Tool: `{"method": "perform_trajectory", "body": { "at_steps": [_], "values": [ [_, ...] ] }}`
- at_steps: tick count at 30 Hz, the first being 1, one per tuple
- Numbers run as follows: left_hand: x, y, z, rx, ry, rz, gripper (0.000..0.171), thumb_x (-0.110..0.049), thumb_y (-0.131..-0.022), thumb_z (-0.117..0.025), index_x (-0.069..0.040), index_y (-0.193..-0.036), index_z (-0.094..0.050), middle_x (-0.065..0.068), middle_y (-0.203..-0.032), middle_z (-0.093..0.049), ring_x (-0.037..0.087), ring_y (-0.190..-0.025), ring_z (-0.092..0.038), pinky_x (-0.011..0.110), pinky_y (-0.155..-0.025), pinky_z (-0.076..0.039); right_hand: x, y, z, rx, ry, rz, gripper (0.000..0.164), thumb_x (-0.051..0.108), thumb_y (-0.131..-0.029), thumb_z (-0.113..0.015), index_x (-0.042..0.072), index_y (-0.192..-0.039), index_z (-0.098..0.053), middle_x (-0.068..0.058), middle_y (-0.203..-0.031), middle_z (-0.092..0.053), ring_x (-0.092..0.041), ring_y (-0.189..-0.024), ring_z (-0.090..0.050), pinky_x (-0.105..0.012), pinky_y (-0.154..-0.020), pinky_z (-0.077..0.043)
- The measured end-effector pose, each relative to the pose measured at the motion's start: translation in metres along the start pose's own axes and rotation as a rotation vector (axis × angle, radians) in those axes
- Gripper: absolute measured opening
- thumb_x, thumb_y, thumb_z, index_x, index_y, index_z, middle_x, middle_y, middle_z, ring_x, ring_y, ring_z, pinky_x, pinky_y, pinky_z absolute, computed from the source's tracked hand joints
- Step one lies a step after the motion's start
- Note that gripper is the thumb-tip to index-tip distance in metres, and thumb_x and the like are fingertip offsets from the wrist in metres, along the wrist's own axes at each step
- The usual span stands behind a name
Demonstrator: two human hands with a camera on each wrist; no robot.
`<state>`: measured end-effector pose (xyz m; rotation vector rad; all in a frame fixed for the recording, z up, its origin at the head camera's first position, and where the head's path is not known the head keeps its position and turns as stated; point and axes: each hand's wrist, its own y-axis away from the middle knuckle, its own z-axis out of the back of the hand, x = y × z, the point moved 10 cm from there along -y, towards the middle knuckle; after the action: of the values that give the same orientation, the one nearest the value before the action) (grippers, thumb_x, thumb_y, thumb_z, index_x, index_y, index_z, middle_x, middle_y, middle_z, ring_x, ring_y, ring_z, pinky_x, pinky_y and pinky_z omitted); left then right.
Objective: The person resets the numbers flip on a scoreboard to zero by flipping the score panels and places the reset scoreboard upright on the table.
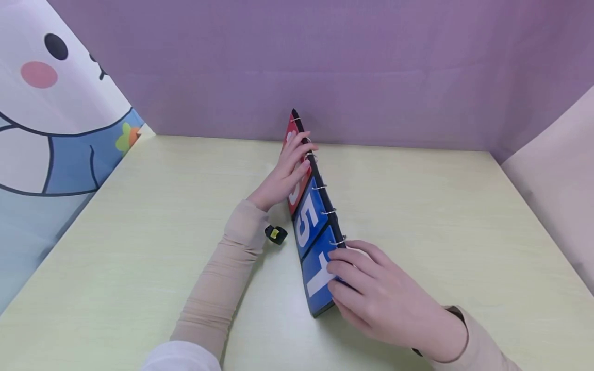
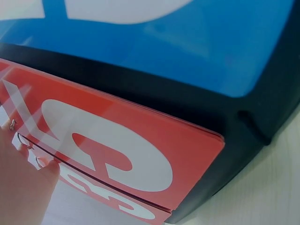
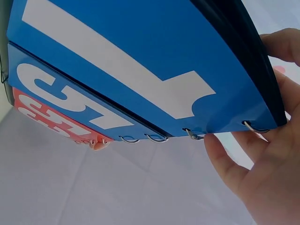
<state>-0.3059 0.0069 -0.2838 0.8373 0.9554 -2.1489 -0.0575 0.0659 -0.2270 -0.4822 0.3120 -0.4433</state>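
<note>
A flip scoreboard (image 1: 304, 211) with red and blue number cards, metal rings and a black backing stands on edge, its length running away from me. My left hand (image 1: 284, 174) is at the far end, its fingers across the ringed top edge and the red cards (image 2: 108, 140). At the near end my right hand (image 1: 382, 293) grips the top corner by the blue card (image 3: 136, 56) with a white 1. Fingers of that hand (image 3: 227, 161) show by the rings and beside the black edge. Between the two hands is a blue card (image 1: 308, 219) with a 5.
Beside the left sleeve is a small black and yellow object (image 1: 276, 234); whether it lies on the table or hangs from the wrist I cannot tell. The pale table (image 1: 441, 206) meets a purple cloth (image 1: 325, 67) behind. A cartoon-printed sheet (image 1: 69, 159) hangs at left.
</note>
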Motion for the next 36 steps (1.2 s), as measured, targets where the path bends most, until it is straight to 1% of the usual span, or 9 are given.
{"method": "perform_trajectory", "body": {
  "at_steps": [5,10,14,16,20,26,30,33,36],
  "values": [
    [0.000,0.000,0.000,0.001,0.005,-0.003,0.037,-0.023,-0.101,-0.038,-0.012,-0.135,-0.042,0.004,-0.157,-0.012,0.016,-0.147,0.008,0.052,-0.113,-0.003,-0.006,0.001,0.004,-0.046,-0.144,-0.003,0.024,0.025,-0.096,-0.045,0.012,-0.090,-0.065,-0.007,-0.104,-0.064,-0.026,-0.106,-0.056,-0.043,-0.097,-0.039],
    [-0.001,0.000,0.000,0.003,0.009,-0.003,0.037,-0.023,-0.100,-0.038,-0.012,-0.135,-0.041,0.007,-0.157,-0.012,0.017,-0.147,0.006,0.053,-0.113,-0.004,-0.030,0.006,0.025,-0.298,-0.392,-0.027,0.026,0.028,-0.094,-0.054,0.005,-0.096,-0.066,-0.016,-0.107,-0.061,-0.026,-0.102,-0.054,-0.032,-0.097,-0.039],
    [-0.001,0.001,0.000,0.005,0.010,0.002,0.037,-0.023,-0.100,-0.038,-0.012,-0.135,-0.041,0.005,-0.157,-0.012,0.017,-0.147,0.006,0.053,-0.113,-0.005,-0.062,0.017,0.024,-0.383,-0.565,-0.181,0.022,0.019,-0.094,-0.053,0.001,-0.096,-0.065,-0.017,-0.106,-0.060,-0.019,-0.105,-0.054,-0.024,-0.096,-0.040],
    [-0.001,0.001,0.000,0.003,0.009,-0.003,0.036,-0.022,-0.100,-0.038,-0.011,-0.135,-0.041,0.005,-0.157,-0.012,0.018,-0.147,0.006,0.053,-0.113,-0.005,-0.077,0.022,0.016,-0.359,-0.639,-0.296,0.014,0.008,-0.091,-0.054,0.002,-0.097,-0.066,-0.015,-0.107,-0.061,-0.015,-0.107,-0.054,-0.022,-0.095,-0.040],
    [-0.001,0.001,0.001,-0.002,0.003,-0.011,0.036,-0.021,-0.100,-0.039,-0.011,-0.135,-0.042,0.008,-0.156,-0.013,0.019,-0.147,0.005,0.052,-0.113,-0.005,-0.102,0.031,-0.012,-0.246,-0.824,-0.505,0.022,-0.011,-0.086,-0.053,0.002,-0.100,-0.064,-0.009,-0.111,-0.061,-0.009,-0.109,-0.054,-0.020,-0.095,-0.041],
    [0.000,0.001,0.001,-0.003,0.008,0.005,0.037,-0.022,-0.100,-0.039,-0.012,-0.135,-0.042,0.006,-0.157,-0.012,0.018,-0.146,0.004,0.053,-0.113,-0.006,-0.131,0.056,-0.074,0.034,-1.125,-0.835,0.026,0.015,-0.098,-0.046,-0.002,-0.109,-0.061,-0.016,-0.115,-0.061,-0.011,-0.106,-0.059,-0.025,-0.093,-0.046],
    [0.000,0.002,0.000,-0.001,0.009,0.007,0.037,-0.022,-0.100,-0.038,-0.012,-0.135,-0.042,0.005,-0.157,-0.012,0.018,-0.146,0.003,0.052,-0.113,-0.007,-0.130,0.067,-0.105,0.195,-1.313,-0.887,0.036,0.022,-0.100,-0.042,-0.008,-0.115,-0.055,-0.009,-0.112,-0.062,-0.012,-0.104,-0.061,-0.030,-0.094,-0.046],
    [-0.001,0.001,0.000,-0.005,0.006,-0.005,0.036,-0.022,-0.100,-0.038,-0.012,-0.135,-0.042,0.006,-0.156,-0.013,0.019,-0.146,0.001,0.052,-0.113,-0.008,-0.128,0.071,-0.118,0.238,-1.418,-0.885,0.036,0.021,-0.100,-0.041,-0.010,-0.114,-0.053,0.000,-0.109,-0.061,-0.009,-0.102,-0.061,-0.032,-0.094,-0.047],
    [-0.001,0.001,0.000,-0.005,0.001,-0.012,0.036,-0.022,-0.100,-0.038,-0.012,-0.134,-0.042,0.006,-0.156,-0.013,0.018,-0.146,0.001,0.051,-0.113,-0.008,-0.129,0.074,-0.124,0.252,-1.425,-0.892,0.036,0.020,-0.100,-0.042,-0.011,-0.114,-0.052,0.001,-0.108,-0.061,-0.008,-0.100,-0.061,-0.033,-0.093,-0.047]
  ]
}}
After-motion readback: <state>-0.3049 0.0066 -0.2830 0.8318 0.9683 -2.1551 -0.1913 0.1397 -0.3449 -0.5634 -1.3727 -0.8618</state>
